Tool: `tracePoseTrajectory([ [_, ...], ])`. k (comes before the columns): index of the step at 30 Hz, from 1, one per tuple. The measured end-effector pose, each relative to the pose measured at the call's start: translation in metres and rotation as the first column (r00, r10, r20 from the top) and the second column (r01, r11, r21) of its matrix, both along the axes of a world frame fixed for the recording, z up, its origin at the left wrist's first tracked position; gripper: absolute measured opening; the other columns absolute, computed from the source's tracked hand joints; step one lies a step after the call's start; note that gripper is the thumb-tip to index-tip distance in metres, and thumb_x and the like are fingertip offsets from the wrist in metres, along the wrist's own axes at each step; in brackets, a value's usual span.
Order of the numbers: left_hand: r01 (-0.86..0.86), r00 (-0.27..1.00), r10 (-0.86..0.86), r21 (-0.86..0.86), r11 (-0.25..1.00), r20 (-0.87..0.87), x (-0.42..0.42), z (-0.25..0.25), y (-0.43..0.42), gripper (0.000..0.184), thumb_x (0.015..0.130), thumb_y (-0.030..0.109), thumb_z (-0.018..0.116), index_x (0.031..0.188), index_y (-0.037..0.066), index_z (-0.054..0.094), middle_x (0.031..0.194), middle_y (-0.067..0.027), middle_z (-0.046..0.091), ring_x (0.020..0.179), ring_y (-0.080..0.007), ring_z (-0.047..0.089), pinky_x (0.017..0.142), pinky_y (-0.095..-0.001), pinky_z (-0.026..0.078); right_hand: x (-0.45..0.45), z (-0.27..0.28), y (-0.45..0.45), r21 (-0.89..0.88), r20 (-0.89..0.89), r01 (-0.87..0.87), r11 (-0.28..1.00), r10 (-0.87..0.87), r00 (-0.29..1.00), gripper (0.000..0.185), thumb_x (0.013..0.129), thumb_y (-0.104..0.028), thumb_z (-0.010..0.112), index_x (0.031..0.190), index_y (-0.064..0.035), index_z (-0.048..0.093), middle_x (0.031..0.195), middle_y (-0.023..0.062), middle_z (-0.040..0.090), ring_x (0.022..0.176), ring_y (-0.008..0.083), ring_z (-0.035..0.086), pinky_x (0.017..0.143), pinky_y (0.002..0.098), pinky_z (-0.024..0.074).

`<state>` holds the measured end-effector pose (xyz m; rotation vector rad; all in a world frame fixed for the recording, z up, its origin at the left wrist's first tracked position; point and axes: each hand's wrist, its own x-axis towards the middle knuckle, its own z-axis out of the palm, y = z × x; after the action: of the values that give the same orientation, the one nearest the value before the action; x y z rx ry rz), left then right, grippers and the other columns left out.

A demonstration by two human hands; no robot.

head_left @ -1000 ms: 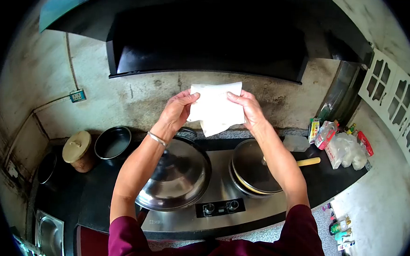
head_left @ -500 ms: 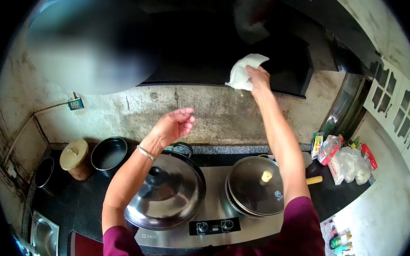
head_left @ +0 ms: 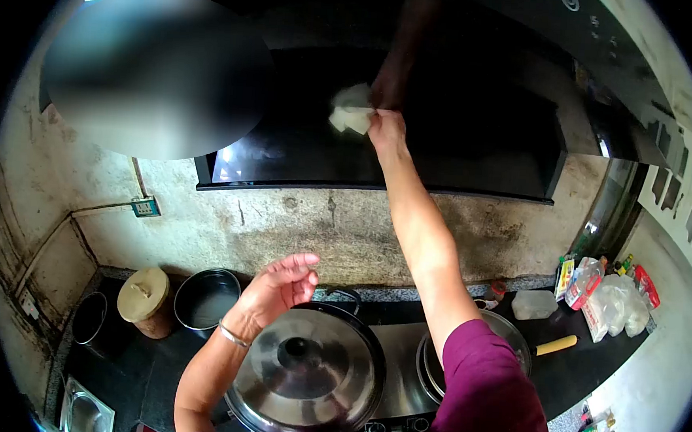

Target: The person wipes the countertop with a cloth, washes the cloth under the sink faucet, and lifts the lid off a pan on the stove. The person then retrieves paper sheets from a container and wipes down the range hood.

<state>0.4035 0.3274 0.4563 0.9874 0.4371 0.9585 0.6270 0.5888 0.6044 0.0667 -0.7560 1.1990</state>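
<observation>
My right hand (head_left: 387,130) is raised to the glossy black range hood (head_left: 477,145) and holds a white cloth (head_left: 352,118) against its panel, which mirrors the hand and cloth. The left hand (head_left: 282,285) hangs in the air over the back left of the large domed steel lid (head_left: 305,372), with its fingers loosely curled but apart and nothing in them. A metal bracelet (head_left: 234,336) circles the left wrist. Behind my right arm, a lidded pan with a yellow handle (head_left: 556,345) is partly hidden.
On the left counter stand a crock with a beige lid (head_left: 144,293) and a black pot (head_left: 208,299). A steel sink (head_left: 86,415) is at the lower left. Plastic bags (head_left: 619,308) and a clear container (head_left: 534,305) lie at the right. A blurred oval covers the upper left.
The cloth was between both hands, then stayed in the right hand, which has moved up and left to the hood. The left hand has let go and come down. The view has tilted upward.
</observation>
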Motion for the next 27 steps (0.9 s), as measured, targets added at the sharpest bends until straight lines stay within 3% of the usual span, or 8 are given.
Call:
tracePoseTrajectory([
  [5,0.025,1.0,-0.025,-0.016,1.0,-0.008,-0.002,-0.009,0.0,0.022,0.088,0.008,0.05,0.109,0.002,0.053,0.082,-0.0054,0.061,0.068,-0.012,0.058,0.065,-0.023,0.049,-0.013,0.01,0.04,0.374,-0.081,-0.353,0.858,0.409,0.909,0.032,0.083,-0.004,0.049,0.114,0.0009,0.045,0.113,0.0097,0.053,0.102,0.0222,0.052,0.091,0.036,0.0417],
  [8,0.027,1.0,-0.027,-0.04,0.999,0.008,-0.001,-0.009,0.0,0.023,0.088,0.009,0.051,0.11,0.003,0.053,0.082,-0.0051,0.061,0.071,-0.0122,0.058,0.067,-0.0227,0.048,-0.018,0.013,0.039,0.427,-0.01,-0.312,0.849,0.349,0.937,0.032,0.085,-0.019,0.056,0.116,-0.0105,0.05,0.109,0.0024,0.054,0.099,0.0175,0.051,0.09,0.0323,0.04],
  [12,0.017,1.0,-0.017,-0.054,0.998,0.003,0.001,-0.008,0.004,0.024,0.088,0.01,0.051,0.11,0.003,0.053,0.082,-0.0053,0.061,0.071,-0.0119,0.058,0.067,-0.0224,0.048,-0.014,0.012,0.046,0.326,0.049,-0.451,0.831,0.462,0.886,0.031,0.087,-0.024,0.051,0.115,-0.0107,0.05,0.108,0.0014,0.054,0.098,0.0175,0.051,0.089,0.0327,0.0399],
  [15,-0.039,0.999,0.041,-0.117,0.992,0.016,0.003,-0.004,0.006,0.021,0.087,0.007,0.05,0.107,0.002,0.054,0.078,-0.007,0.06,0.064,-0.015,0.059,0.061,-0.0241,0.049,-0.012,0.014,0.038,0.587,0.24,-0.465,0.663,0.405,0.882,0.029,0.089,-0.028,0.044,0.111,-0.0111,0.051,0.104,0.0025,0.055,0.097,0.0176,0.051,0.087,0.0333,0.0399],
  [19,-0.042,0.999,0.042,-0.106,0.993,0.001,0.004,-0.004,0.007,0.02,0.087,0.007,0.05,0.106,0.003,0.055,0.079,-0.007,0.061,0.065,-0.015,0.06,0.061,-0.0241,0.049,-0.009,0.015,0.039,0.482,0.169,-0.463,0.743,0.44,0.882,0.023,0.087,-0.026,0.045,0.099,-0.0099,0.054,0.096,0.004,0.056,0.091,0.0181,0.052,0.081,0.034,0.0415],
  [23,-0.041,0.999,0.042,-0.096,0.995,0.006,0.006,-0.006,0.015,0.019,0.087,0.008,0.051,0.105,0.003,0.055,0.078,-0.0066,0.061,0.065,-0.0144,0.06,0.062,-0.024,0.049,-0.017,0.016,0.016,0.559,0.249,-0.493,0.667,0.433,0.866,0.02,0.085,-0.025,0.046,0.088,-0.0088,0.056,0.088,0.0056,0.056,0.086,0.0187,0.052,0.075,0.0347,0.0431],
  [24,-0.036,0.999,0.037,-0.096,0.995,0.007,0.006,-0.007,0.017,0.019,0.087,0.008,0.051,0.105,0.003,0.055,0.078,-0.0066,0.061,0.065,-0.0144,0.06,0.062,-0.024,0.049,-0.024,0.02,-0.009,0.357,0.032,-0.431,0.829,0.45,0.892,0.019,0.084,-0.025,0.047,0.083,-0.0076,0.056,0.083,0.0042,0.055,0.08,0.0186,0.052,0.071,0.0355,0.044],
  [27,-0.01,1.0,0.012,-0.11,0.994,0.023,0.013,-0.011,0.022,0.02,0.086,0.007,0.051,0.105,0.003,0.055,0.078,-0.0068,0.061,0.064,-0.0144,0.059,0.062,-0.0239,0.049,-0.024,0.013,0.039,0.577,0.093,-0.335,0.745,0.348,0.933,0.021,0.085,-0.022,0.046,0.102,-0.01,0.053,0.095,0.0008,0.053,0.089,0.0166,0.05,0.077,0.03,0.0418],
])
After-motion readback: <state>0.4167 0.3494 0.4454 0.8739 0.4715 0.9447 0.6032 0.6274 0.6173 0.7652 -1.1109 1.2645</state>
